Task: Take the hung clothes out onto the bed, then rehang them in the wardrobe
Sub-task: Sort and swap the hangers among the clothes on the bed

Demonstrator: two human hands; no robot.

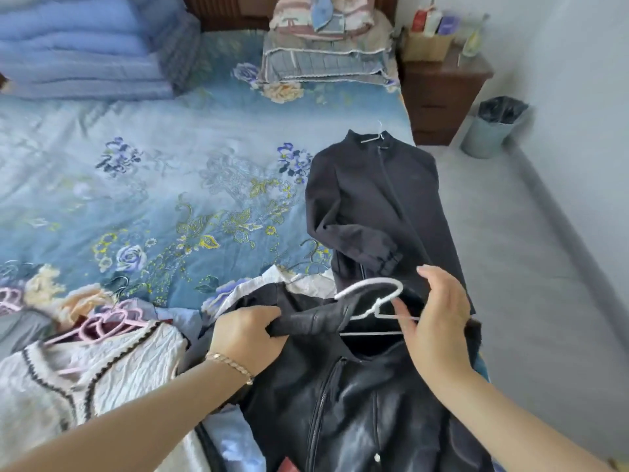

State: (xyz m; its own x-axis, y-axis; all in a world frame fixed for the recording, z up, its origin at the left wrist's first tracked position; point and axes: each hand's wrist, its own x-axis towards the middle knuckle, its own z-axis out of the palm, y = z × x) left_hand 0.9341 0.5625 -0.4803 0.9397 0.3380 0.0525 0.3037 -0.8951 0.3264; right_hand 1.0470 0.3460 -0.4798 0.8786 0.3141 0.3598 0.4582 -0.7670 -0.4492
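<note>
A black leather jacket (357, 403) lies on the bed (136, 185) right in front of me. My left hand (250, 335) grips its collar at the left shoulder. My right hand (439, 318) holds a white hanger (374, 301) at the jacket's neck opening. Farther up the bed's right side a dark zip jacket (371, 199) lies flat on a thin wire hanger (374, 136). At the lower left sits a white knit cardigan (85, 369) with dark trim, with pink hangers (102, 325) on top of a heap of clothes.
Folded blue quilts (85, 46) are stacked at the bed's far left, pillows (326, 52) at the head. A brown nightstand (442, 90) and a grey bin (493, 127) stand on the floor to the right of the bed.
</note>
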